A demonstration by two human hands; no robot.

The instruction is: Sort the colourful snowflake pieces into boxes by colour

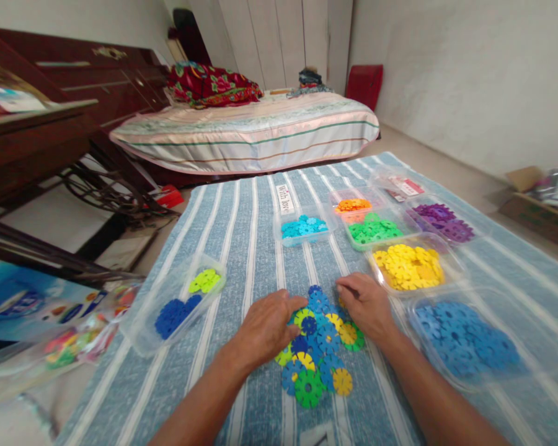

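Note:
A loose pile of notched plastic discs lies on the striped cloth, with a green disc (308,388) at its near end and several blue discs (328,338) in the middle. My left hand (270,319) reaches over the pile's left side, index finger and thumb apart, fingertips at the discs. A lime disc (304,319) with a dark blue disc (309,325) on it sits beside those fingers. At the pile's upper right, my right hand (365,305) has its fingers curled into a pinch. A bit of yellow shows under its fingertips, but whatever they hold is hidden.
Around the cloth (235,235) stand clear tubs of discs: a yellow tub (453,272), blue tub (527,365), green tub (376,246), purple tub (481,232), orange tub (376,197) and light-blue tub (279,229). A lime-and-dark-blue tub (149,347) is at left. A bed (260,136) stands beyond.

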